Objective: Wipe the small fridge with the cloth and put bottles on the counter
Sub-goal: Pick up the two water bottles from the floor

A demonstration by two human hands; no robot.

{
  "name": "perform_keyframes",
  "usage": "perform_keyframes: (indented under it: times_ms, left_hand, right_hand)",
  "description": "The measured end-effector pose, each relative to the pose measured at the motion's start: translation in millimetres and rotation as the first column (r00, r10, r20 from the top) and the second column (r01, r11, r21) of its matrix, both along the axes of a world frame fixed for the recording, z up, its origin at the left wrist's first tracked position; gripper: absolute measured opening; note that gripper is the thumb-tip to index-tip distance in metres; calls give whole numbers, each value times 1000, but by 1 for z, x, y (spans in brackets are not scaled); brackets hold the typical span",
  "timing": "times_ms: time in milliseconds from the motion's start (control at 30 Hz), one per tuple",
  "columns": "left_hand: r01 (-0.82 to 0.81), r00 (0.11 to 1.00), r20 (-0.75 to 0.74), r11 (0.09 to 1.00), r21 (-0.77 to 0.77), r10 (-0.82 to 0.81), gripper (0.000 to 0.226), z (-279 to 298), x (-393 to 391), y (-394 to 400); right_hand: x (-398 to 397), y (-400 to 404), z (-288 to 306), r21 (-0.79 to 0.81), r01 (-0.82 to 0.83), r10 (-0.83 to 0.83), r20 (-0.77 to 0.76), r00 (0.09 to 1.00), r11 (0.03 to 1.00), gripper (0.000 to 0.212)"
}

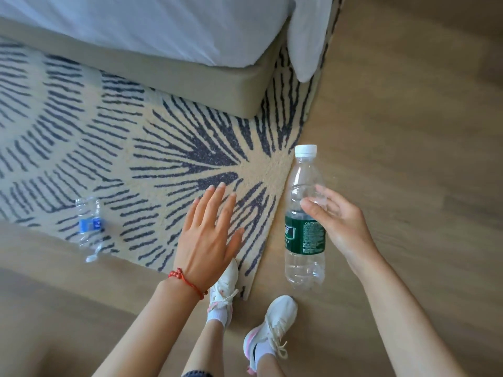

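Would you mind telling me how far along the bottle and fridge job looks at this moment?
Nothing looks finished: no fridge, cloth or counter is in view. In hand: the right hand grips the green-labelled bottle upright above the wooden floor, while the left hand is open and holds nothing. Left: the blue-labelled bottle lies on its side at the rug's edge, so both bottles need placing and the wiping shows no sign of being done.

We note motion blur over the blue-labelled bottle [89,229] lying left of the bed base [190,77]; its label print cannot be read. The right hand [337,221] covers part of the green-labelled bottle [304,235], whose small print is illegible. The bed base and white bedding [141,23] are cut off at the top edge. Both forearms leave the bottom edge.
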State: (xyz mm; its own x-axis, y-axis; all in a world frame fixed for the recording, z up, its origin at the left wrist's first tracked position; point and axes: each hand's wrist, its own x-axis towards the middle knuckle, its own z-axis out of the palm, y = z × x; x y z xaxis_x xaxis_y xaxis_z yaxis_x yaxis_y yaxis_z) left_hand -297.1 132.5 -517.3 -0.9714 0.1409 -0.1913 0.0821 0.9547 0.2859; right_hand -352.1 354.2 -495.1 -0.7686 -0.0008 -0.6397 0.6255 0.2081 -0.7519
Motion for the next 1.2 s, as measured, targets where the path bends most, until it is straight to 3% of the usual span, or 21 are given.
perform_keyframes:
  times_ms: [267,333,533,867,1033,1200]
  left_hand:
    - [-168,984,-65,986,-20,166,54,72,40,-40]
    - [-191,980,-56,981,-19,190,54,77,60,-55]
    - [-279,959,51,960,3,279,57,72,104,-117]
    - [-468,881,-70,884,5,467,56,84,105,-278]
    - [-578,812,-119,816,-32,571,56,83,106,-343]
    - [-725,689,-87,684,-82,720,55,84,107,-371]
  right_hand:
    - [5,-61,73,-4,-95,95,-65,993,995,76]
    - [9,-85,81,-29,-112,110,-59,992,993,69]
    - [27,-163,93,-19,-246,246,-4,969,969,80]
    - [11,-318,102,26,-298,297,27,955,954,62]
    - [-10,-395,107,46,-476,477,-17,879,878,67]
    - [-38,-459,103,49,-644,645,-4,764,763,68]
